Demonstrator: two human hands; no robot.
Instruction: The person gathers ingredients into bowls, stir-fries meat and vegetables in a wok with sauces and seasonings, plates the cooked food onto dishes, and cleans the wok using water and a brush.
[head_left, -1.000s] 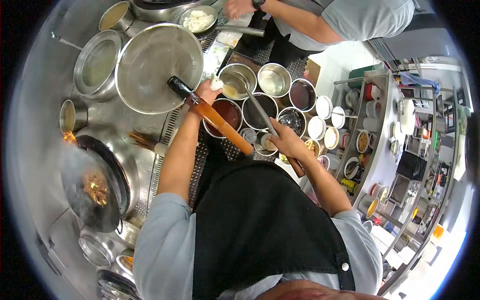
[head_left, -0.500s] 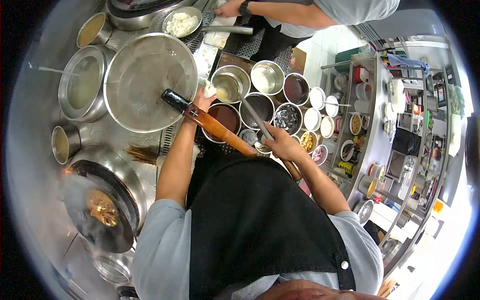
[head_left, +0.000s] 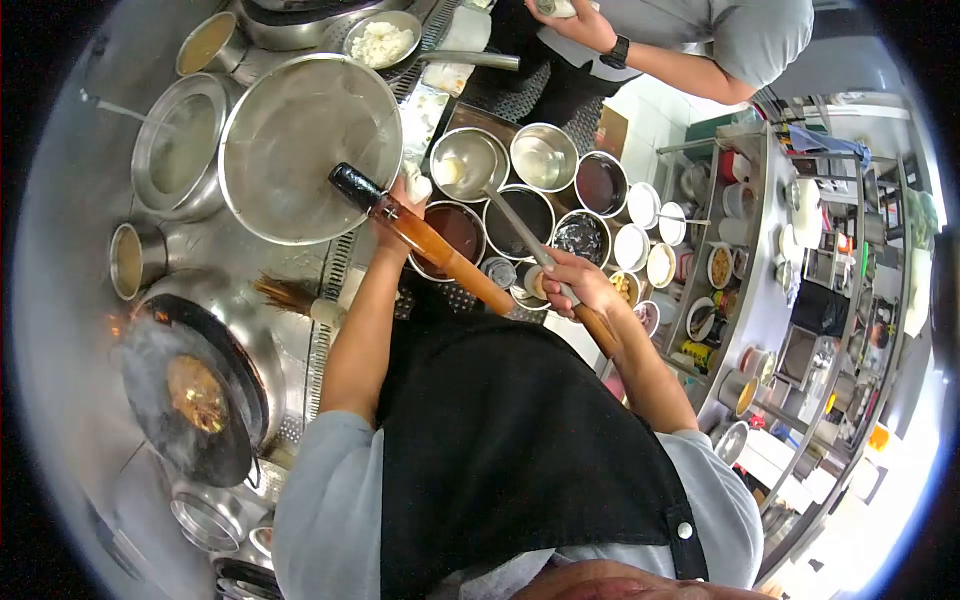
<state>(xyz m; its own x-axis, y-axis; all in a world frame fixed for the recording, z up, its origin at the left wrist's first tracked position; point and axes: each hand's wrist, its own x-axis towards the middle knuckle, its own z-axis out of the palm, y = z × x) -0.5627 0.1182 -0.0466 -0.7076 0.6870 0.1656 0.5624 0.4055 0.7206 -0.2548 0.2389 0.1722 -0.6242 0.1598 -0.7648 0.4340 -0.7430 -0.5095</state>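
Note:
My left hand (head_left: pixel 408 200) is closed on a white cloth (head_left: pixel 417 183) at the right rim of a large round metal pan (head_left: pixel 300 150). A brown wooden handle (head_left: pixel 445 255) with a black end crosses in front of that hand. What the handle joins to, I cannot tell. My right hand (head_left: pixel 583 285) grips a long-handled ladle (head_left: pixel 520 222), its grey shaft reaching into a steel pot (head_left: pixel 497 150). The ladle's bowl is hard to make out against the pot's inside. Below that pot stand a pot of dark red-brown sauce (head_left: pixel 452 232) and a dark pot (head_left: pixel 520 215).
A smoking wok (head_left: pixel 185 400) with brown food sits at lower left, near a bristle brush (head_left: pixel 285 295). A pan of white food (head_left: pixel 382 42) lies at the top. Another person's hand (head_left: pixel 585 25) is beyond the pots. Shelves (head_left: pixel 745 270) line the right.
The other person's hand has lifted off the counter and now holds something pale. My right hand has shifted slightly with the ladle. The view has shifted a little.

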